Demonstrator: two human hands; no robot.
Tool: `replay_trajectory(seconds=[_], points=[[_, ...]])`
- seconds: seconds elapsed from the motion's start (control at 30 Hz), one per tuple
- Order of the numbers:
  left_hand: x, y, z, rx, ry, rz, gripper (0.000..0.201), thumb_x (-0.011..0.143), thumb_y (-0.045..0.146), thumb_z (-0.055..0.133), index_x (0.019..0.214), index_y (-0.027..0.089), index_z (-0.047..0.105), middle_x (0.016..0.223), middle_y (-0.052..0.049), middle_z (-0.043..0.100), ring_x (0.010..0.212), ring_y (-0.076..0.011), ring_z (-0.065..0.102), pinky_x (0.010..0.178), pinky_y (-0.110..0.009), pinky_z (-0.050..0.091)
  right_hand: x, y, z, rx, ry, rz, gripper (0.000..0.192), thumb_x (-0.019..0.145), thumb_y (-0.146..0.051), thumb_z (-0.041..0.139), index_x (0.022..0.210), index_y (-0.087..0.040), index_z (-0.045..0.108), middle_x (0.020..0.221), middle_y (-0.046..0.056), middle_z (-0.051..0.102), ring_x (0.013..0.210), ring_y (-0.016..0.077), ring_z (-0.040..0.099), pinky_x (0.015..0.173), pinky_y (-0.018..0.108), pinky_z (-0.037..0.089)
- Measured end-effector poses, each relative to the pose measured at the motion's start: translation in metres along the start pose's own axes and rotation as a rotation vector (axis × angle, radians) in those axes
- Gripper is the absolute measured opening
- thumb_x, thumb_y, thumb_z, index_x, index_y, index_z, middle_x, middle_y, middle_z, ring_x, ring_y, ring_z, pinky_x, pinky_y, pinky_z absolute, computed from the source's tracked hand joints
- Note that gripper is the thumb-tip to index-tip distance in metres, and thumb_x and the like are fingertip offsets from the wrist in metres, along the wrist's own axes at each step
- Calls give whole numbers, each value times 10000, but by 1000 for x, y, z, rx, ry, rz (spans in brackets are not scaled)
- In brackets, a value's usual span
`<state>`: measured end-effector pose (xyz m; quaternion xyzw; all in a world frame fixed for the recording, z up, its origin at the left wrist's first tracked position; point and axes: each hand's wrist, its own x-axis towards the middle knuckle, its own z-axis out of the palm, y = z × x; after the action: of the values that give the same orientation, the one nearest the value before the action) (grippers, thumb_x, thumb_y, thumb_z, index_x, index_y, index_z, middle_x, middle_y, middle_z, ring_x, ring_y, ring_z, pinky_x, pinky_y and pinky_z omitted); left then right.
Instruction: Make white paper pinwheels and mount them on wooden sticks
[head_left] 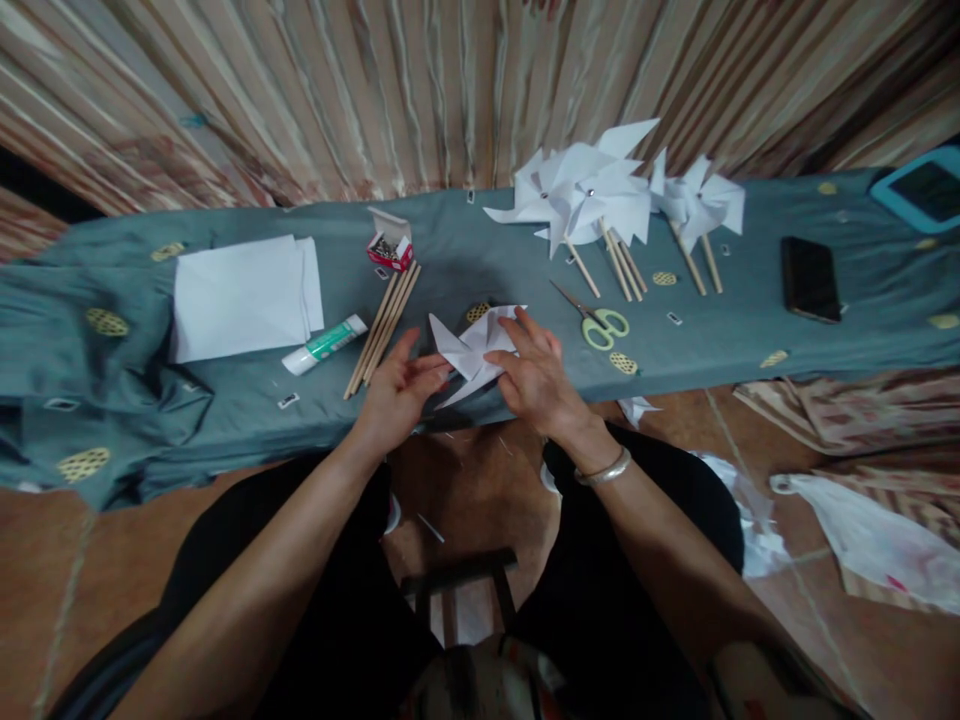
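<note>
Bare forearms; silver bangle (604, 468) on right wrist; black trousers (637, 560).

Reaching forward with both forearms bare, hands close together: left hand (401, 388) cupping open, fingers toward three o'clock; right hand (532, 375) pressing palm-down, bangle at wrist.

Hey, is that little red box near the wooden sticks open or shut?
Open. The red box has its white flap standing up, and small dark metal pieces show inside. It sits just behind the wooden sticks.
</note>
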<state>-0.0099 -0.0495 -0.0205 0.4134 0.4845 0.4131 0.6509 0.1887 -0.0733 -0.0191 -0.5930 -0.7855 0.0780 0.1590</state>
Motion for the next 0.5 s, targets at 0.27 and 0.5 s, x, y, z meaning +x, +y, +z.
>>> replay_trajectory(seconds=[0.27, 0.5], points=[[8, 4, 14, -155, -25, -134, 990, 768, 115, 743, 1557, 149, 147, 843, -15, 739, 843, -174, 715, 918, -370, 544, -1, 4, 11, 62, 115, -7, 344, 825, -86, 478, 1013, -223, 732, 1511, 73, 495, 1484, 317, 278, 1125, 569, 292], [18, 14, 25, -73, 14, -179, 990, 775, 73, 724, 1557, 87, 117, 771, -7, 725, 767, -161, 707, 890, -350, 550, 1, 1, 8, 68, 84, -5, 343, 836, -88, 459, 1009, -193, 736, 1528, 102, 467, 1490, 312, 262, 1138, 546, 277]])
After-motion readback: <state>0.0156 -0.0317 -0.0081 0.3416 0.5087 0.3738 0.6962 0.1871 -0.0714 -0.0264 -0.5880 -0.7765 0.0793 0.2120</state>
